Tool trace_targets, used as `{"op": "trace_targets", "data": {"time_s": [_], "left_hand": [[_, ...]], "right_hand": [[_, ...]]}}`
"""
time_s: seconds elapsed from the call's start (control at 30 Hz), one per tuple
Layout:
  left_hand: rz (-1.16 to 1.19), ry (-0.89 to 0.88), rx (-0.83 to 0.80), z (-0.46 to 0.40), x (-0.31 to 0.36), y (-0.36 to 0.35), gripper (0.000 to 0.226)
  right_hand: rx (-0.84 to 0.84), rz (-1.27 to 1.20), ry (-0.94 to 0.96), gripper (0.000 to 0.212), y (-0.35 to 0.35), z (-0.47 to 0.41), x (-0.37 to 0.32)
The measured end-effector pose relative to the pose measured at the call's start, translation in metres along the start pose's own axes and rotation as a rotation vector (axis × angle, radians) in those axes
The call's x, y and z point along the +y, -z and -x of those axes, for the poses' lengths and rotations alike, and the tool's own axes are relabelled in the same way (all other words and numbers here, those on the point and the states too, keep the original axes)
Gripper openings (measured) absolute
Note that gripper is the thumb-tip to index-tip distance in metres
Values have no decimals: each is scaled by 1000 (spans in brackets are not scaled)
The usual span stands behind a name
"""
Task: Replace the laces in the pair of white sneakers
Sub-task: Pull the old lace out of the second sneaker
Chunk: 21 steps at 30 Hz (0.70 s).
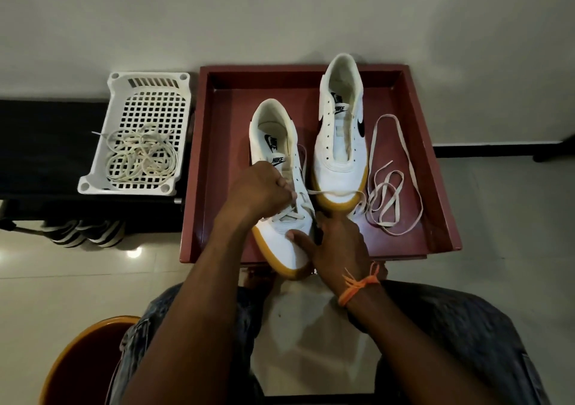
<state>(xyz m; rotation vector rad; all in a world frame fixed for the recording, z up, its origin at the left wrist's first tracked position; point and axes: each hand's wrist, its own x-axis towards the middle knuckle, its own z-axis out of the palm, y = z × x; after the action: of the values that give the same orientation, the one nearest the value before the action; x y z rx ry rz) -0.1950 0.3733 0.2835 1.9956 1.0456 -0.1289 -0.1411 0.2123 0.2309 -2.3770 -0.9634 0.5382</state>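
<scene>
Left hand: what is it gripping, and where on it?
The left hand pinches the flat off-white lace where it leaves the near white gum-soled sneaker's eyelets; its free length trails right.

matt white sneakers [281, 168], gum-coloured rubbery soles | flat woven cloth lace [393, 180] | matt reddish-brown tray [432, 155] | white plastic basket [102, 143] | glossy tiled floor [77, 267]
</scene>
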Motion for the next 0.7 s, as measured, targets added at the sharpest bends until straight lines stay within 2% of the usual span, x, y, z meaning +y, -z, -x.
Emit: {"op": "trace_targets", "data": {"time_s": [0.13, 0.23, 0.37, 0.43, 0.53, 0.6, 0.7], "left_hand": [[-13, 95, 7, 0, -2, 25, 15], [-60, 156, 206, 8, -8, 47, 19], [-15, 158, 486, 18, -20, 57, 20], [-45, 49, 531, 12, -24, 52, 15], [-123, -181, 388, -1, -19, 39, 16], [-189, -225, 222, -7, -13, 29, 22], [-328, -235, 109, -11, -10, 10, 16]], "right_hand": [[117, -145, -112, 71, -9, 13, -5], [212, -101, -98, 45, -16, 21, -6], [212, 0, -73, 48, -22, 24, -7], [218, -4, -60, 49, -23, 23, -6], [222, -23, -39, 48, -23, 22, -3], [226, -33, -34, 48, -22, 22, -3], [233, -47, -34, 50, -22, 20, -3]]}}
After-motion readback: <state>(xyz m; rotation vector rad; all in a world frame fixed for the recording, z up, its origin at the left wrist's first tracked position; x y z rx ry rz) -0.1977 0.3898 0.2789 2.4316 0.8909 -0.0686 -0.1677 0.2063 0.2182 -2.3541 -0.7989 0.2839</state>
